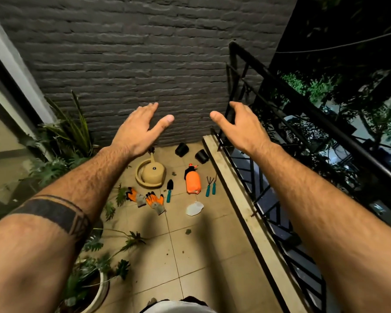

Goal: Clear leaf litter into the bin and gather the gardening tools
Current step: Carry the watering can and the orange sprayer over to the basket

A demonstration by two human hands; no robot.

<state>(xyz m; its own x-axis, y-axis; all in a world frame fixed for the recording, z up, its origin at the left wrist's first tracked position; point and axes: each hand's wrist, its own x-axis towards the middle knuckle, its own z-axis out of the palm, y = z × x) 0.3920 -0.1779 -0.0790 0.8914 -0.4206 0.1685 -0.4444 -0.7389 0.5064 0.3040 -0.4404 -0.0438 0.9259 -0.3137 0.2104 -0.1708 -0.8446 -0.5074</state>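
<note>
Both arms reach forward above a tiled balcony floor. My left hand (pixel 138 128) and my right hand (pixel 238 126) hover high over the tools, fingers relaxed, holding nothing. Below them on the tiles lie a beige watering can (pixel 151 173), an orange spray bottle (pixel 192 182), a trowel with a teal handle (pixel 169 190), two small teal-handled hand rakes (pixel 210 185), a pair of orange and grey gloves (pixel 149 199) and a white plastic bag (pixel 194 208). A few small leaf scraps (pixel 187 231) dot the tiles.
Two black plastic pots (pixel 191 152) lie tipped at the foot of the dark brick wall (pixel 133 64). Potted plants (pixel 86 263) line the left side. A black metal railing (pixel 278 177) on a concrete kerb runs along the right.
</note>
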